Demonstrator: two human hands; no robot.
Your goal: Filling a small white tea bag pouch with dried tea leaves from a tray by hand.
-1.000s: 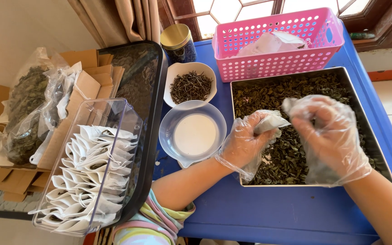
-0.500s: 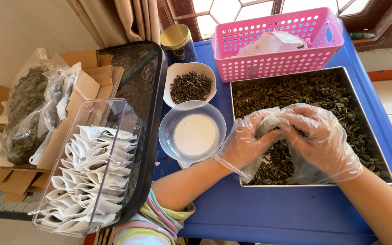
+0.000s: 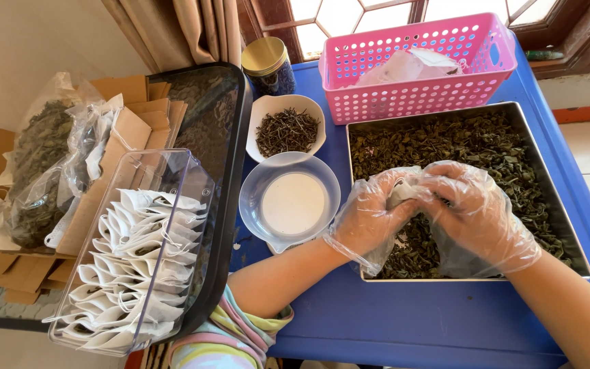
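Both my hands wear clear plastic gloves and meet over a steel tray [image 3: 560,205] full of dried green leaves [image 3: 472,140]. My left hand [image 3: 367,215] grips a small white filter bag [image 3: 404,193] with its mouth turned toward my right hand. My right hand [image 3: 476,212] is bunched at the bag's mouth, fingers pressed together against it. What those fingers hold is hidden.
A pink basket [image 3: 418,82] with white bags stands behind the tray. Left of the tray are a clear bowl [image 3: 289,201], a white bowl of dark dried twigs [image 3: 287,130] and a gold-lidded jar [image 3: 266,63]. A clear box of filled bags [image 3: 138,266] lies on a black tray [image 3: 230,171].
My right hand has come left and down from above the leaves to the mouth of the bag in my left hand. The left hand has barely moved.
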